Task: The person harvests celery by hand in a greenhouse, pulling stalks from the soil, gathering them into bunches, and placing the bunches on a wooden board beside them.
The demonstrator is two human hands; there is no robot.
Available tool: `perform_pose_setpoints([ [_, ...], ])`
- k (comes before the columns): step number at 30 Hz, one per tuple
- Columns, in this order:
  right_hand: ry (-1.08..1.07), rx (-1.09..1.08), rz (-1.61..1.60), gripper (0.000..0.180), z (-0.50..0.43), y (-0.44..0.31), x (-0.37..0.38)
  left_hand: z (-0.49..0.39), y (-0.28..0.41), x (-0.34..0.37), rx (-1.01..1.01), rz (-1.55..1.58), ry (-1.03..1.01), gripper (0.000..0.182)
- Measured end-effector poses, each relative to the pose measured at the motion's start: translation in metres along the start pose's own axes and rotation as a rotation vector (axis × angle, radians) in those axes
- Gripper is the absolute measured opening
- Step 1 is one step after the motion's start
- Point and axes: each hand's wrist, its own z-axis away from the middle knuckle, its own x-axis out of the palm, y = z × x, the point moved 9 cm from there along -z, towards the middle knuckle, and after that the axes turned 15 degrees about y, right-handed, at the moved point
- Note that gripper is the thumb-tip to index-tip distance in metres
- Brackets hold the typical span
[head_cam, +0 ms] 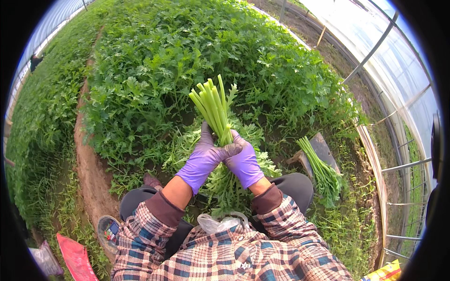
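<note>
A bunch of leafy green stalks [213,105] is clasped between my two hands, cut ends pointing up and away from me. My left hand [209,154], in a soiled purple glove, wraps the bunch from the left. From the right, my right hand [242,158], gloved the same way, closes around it with the thumbs crossing in front. The bunch's leaves [226,186] hang below my hands toward my lap. Beyond my right knee, a second bunch of cut stalks [318,165] lies on a dark board [323,151].
Dense leafy plants [211,45] grow ahead, with a bare soil path [91,175] on the left. A round container [107,233] holds small items. A red sheet [75,258] lies lower left. Greenhouse film and metal pipes [406,165] line the right. Another person [36,62] is far left.
</note>
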Motion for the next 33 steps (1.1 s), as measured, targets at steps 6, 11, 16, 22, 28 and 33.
perform_pose_setpoints([
  [6, -0.075, -0.308, 0.581, 0.096, 0.02, -0.01, 0.028, -0.019, -0.009, -0.028, -0.046, 0.445, 0.365, 0.025],
  [11, -0.389, 0.248, -0.573, 0.095, 0.01, -0.024, 0.027, -0.026, 0.007, -0.018, -0.139, 0.485, 0.102, 0.039],
  [16, -0.682, 0.442, -0.391, 0.053, 0.029, -0.018, 0.025, -0.008, 0.023, 0.009, -0.221, 0.534, -0.182, 0.054],
  [22, -0.548, 0.618, -0.631, 0.048, 0.037, -0.009, 0.032, -0.034, 0.044, -0.025, -0.031, 0.253, 0.082, 0.059],
  [28, -0.415, 0.589, -0.583, 0.04, 0.025, 0.008, 0.021, -0.013, 0.122, -0.067, 0.809, -0.358, 0.458, 0.053],
  [33, -0.356, 0.561, -0.504, 0.037, 0.022, 0.022, 0.024, 0.001, 0.102, -0.029, 0.869, -0.848, 0.282, 0.037],
])
